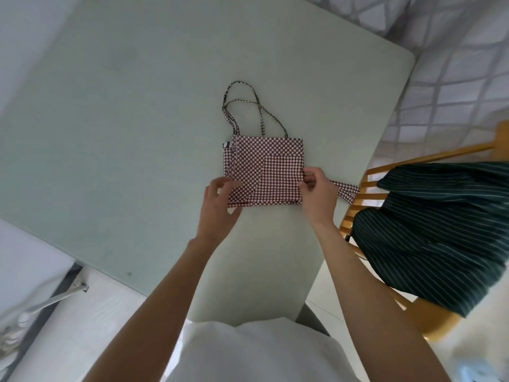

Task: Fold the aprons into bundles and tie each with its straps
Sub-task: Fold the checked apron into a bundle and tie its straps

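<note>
Right hand (316,188) first: its fingers (308,181) are curled in and pinching the right edge of the checked apron (264,172), just where a waist strap (345,188) leaves the fabric and trails off toward the counter's edge. Over on the other side, the left hand (219,205) sits at the bundle's near left corner, fingers (224,186) bent and loosely spread, tips touching the cloth; whether they actually grip it or only press down, I cannot tell. The apron itself lies flat near the middle of the pale green counter (124,133), folded into a rough square with a diagonal flap showing across its face. Its neck loop (242,104) and a crossing strap lie loose on the counter beyond the far edge. Off to the right, well apart, a dark striped apron (440,230) is draped over a wooden chair (429,315).
</note>
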Tool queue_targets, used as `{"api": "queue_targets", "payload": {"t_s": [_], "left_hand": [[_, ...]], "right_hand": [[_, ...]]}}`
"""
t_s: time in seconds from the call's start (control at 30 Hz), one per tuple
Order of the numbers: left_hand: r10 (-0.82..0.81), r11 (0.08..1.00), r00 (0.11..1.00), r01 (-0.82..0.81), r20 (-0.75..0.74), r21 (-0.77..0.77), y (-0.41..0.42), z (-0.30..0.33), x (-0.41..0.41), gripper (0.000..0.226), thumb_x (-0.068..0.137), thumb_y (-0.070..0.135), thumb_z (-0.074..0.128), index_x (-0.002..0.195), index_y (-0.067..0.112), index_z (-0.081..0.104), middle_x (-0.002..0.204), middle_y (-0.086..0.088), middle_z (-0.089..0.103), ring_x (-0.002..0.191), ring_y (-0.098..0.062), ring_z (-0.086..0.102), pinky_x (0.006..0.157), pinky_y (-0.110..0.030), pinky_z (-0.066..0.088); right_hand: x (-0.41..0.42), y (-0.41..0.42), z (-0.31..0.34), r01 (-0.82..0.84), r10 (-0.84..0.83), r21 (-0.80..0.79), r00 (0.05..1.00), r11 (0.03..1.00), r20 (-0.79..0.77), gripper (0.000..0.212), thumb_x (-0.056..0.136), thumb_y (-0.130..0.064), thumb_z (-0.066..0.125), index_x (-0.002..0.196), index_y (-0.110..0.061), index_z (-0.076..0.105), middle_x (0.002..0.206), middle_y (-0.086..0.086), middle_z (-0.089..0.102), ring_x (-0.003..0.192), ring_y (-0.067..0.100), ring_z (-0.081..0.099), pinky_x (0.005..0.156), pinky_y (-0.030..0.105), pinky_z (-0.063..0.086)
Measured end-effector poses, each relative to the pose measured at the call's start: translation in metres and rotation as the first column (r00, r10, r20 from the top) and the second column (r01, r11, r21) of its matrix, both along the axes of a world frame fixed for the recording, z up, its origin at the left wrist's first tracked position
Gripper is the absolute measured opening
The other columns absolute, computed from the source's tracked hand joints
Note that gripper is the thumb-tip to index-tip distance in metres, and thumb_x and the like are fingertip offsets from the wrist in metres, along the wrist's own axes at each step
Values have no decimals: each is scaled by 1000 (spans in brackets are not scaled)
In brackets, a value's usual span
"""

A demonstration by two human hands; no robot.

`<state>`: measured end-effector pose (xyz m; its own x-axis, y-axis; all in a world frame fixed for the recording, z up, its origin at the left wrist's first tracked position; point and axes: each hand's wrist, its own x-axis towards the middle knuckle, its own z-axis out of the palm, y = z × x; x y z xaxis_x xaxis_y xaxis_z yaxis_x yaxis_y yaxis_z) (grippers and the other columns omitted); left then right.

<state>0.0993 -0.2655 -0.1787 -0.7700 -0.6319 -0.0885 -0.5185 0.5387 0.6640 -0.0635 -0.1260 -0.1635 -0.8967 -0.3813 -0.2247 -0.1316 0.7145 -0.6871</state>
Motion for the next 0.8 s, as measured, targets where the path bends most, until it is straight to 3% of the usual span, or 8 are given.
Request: {"api": "queue_targets", "payload": {"t_s": [0.2,0.27,0.33,0.43,0.57,0.67,0.73,0.8], "left_hand": [[-69,997,998,69,-9,-25,-9,-4,8,19,76,9,74,94,11,69,91,-3,64,70,-16,60,68,-25,52],[-114,993,994,114,-1,-28,-4,-1,7,13,76,8,74,88,12,70,83,-1,65,64,-14,60,65,-24,52],[-130,991,991,130,17,-17,3,-1,7,10,75,8,74,84,13,70,79,0,65,61,-10,57,63,-25,53],[-119,988,992,114,38,99,23,3,6,9,76,14,74,84,14,69,78,2,66,61,-5,53,65,-27,54],[-309,910,950,284,37,300,53,20,2,15,82,18,67,96,14,71,87,2,71,75,-12,63,77,-32,53],[-332,943,936,330,-118,-41,27,20,-9,30,80,13,57,108,17,67,109,-1,67,101,-19,60,93,-32,47],[-459,877,889,454,6,-157,-1,13,-20,54,73,9,59,125,20,56,132,-2,54,126,-21,45,109,-37,32],[-599,762,761,638,251,-116,-18,11,-30,69,73,14,64,138,24,42,148,1,36,140,-17,25,117,-39,13]], "right_hand": [[-3,-1,-5,-12,16,58,998,998,-60,32,89,-1,55,120,-10,56,109,5,63,101,20,58,85,25,44],[-3,1,-4,-62,85,108,971,992,-222,34,89,-4,54,122,-9,53,115,9,59,106,21,52,85,24,40],[5,1,2,-224,258,134,891,965,-374,27,89,-10,57,116,-10,55,111,8,58,101,20,50,81,22,40],[32,10,1,-614,652,227,672,756,-351,23,87,-19,63,109,-15,61,103,3,58,92,17,52,72,26,46],[44,39,-11,-585,668,332,694,740,-267,31,76,-8,72,106,-14,67,107,6,61,92,24,56,71,31,51],[37,51,-10,-511,594,316,749,800,-294,23,75,-4,71,98,-10,70,106,9,66,93,27,61,77,34,53],[32,56,-9,-495,582,314,745,810,-327,15,84,-15,64,97,-10,70,105,7,69,95,25,63,88,40,52],[31,59,-8,-503,613,369,728,782,-307,34,89,-38,55,105,-10,66,105,5,69,98,22,63,102,40,42]]}}
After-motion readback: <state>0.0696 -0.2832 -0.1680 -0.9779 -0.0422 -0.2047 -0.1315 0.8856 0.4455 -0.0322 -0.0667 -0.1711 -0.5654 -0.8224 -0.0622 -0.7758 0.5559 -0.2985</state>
